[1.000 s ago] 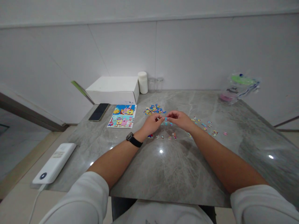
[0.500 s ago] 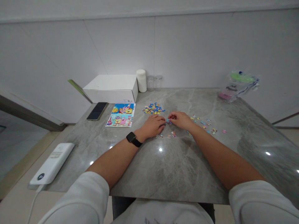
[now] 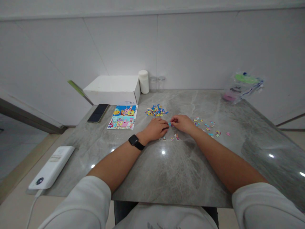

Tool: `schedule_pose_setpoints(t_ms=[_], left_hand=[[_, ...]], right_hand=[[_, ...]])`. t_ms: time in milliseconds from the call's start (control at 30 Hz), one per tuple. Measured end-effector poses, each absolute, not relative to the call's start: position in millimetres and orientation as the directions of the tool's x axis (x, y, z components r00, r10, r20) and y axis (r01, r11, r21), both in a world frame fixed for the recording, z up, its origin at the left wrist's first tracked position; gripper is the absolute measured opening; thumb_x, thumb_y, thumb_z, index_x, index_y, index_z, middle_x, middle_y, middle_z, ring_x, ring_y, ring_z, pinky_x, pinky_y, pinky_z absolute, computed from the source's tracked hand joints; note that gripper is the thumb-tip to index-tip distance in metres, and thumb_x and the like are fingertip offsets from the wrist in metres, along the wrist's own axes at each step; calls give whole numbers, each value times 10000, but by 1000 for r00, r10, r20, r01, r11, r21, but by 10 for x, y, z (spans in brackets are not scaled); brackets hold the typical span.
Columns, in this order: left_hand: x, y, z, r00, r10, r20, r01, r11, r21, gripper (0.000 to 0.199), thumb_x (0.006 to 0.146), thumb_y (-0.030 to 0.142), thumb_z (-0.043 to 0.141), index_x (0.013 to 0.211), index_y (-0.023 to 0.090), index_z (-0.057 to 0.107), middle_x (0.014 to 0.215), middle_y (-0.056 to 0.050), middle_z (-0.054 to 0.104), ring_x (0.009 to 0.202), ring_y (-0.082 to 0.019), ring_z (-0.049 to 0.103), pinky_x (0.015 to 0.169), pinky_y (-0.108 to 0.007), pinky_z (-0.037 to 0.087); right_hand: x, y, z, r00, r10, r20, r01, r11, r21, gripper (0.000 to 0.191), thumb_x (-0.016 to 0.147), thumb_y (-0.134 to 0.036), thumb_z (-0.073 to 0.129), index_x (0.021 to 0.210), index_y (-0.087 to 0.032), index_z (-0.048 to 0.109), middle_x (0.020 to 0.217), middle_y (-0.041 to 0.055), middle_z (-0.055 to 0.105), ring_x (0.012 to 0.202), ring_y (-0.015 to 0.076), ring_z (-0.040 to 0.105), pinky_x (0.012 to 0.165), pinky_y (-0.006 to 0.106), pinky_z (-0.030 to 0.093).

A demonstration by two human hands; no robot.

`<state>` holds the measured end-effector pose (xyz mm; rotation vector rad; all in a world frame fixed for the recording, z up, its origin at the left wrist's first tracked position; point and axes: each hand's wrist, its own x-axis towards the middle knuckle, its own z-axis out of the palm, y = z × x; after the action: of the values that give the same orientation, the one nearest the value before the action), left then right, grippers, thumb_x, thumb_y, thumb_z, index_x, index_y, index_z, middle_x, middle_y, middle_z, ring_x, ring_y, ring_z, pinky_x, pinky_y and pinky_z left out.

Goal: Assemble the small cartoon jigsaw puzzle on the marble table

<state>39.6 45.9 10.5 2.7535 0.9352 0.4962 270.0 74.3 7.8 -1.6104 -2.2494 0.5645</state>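
Note:
Between my two hands lies a small blue puzzle piece [image 3: 170, 124]. My right hand [image 3: 181, 123] pinches it at the fingertips. My left hand [image 3: 157, 128], with a black watch at the wrist, rests palm down on the table, its fingertips against the piece's left side; what lies under the fingers is hidden. Behind my left hand is a heap of colourful puzzle pieces [image 3: 156, 110]. A few loose pieces [image 3: 176, 136] sit just in front of the hands, and several more [image 3: 218, 133] are scattered to the right, beside my right forearm.
On the grey table [image 3: 171, 178], two cartoon picture sheets [image 3: 122, 122] lie left of the heap, near a phone [image 3: 98, 113]. A white box [image 3: 111, 90], white bottle [image 3: 144, 82] and two glasses stand behind. A plastic bag [image 3: 241, 89] is back right, a power bank [image 3: 52, 167] front left.
My right hand has shifted slightly left and closer to my left hand, and the blue piece at its fingertips has moved a little. The whole view has shifted slightly.

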Motion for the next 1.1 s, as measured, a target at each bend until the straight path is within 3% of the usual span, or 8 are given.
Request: schedule_pose_setpoints(t_ms=[367, 633, 767, 1100], left_hand=[[403, 472, 65, 732, 632, 255, 551, -769, 323, 310, 1028, 297, 570, 1268, 249, 760, 1232, -109, 745, 1172, -285, 636, 1080, -482, 450], [419, 466, 28, 740, 622, 255, 550, -778, 303, 323, 1039, 331, 589, 1296, 225, 754, 1284, -125, 705, 1184, -296, 612, 1081, -486, 447], [442, 443, 34, 736, 628, 254, 562, -775, 288, 328, 1049, 372, 585, 1293, 223, 748, 1284, -125, 692, 1208, -296, 594, 1087, -476, 443], [501, 383, 19, 721, 647, 248, 591, -761, 268, 368, 1054, 423, 580, 1305, 188, 711, 1306, -142, 663, 1240, -305, 574, 1102, -473, 457]], right_hand=[[2667, 718, 103, -364, 929, 68, 872, 365, -326, 175, 960, -292, 671, 965, -252, 841, 975, 61, 818, 914, 225, 712, 811, 309, 466], [2878, 823, 198, -360, 932, 49, 861, 352, -366, 191, 898, -244, 716, 1045, -251, 838, 1001, 62, 812, 891, 226, 708, 827, 320, 482], [2880, 820, 164, -410, 912, -6, 851, 381, -361, 169, 818, -242, 790, 979, -263, 839, 962, 55, 801, 883, 234, 701, 796, 316, 482], [2851, 814, 157, -440, 897, -36, 855, 405, -325, 155, 855, -265, 788, 1002, -244, 830, 978, 61, 798, 903, 228, 700, 790, 301, 471]])
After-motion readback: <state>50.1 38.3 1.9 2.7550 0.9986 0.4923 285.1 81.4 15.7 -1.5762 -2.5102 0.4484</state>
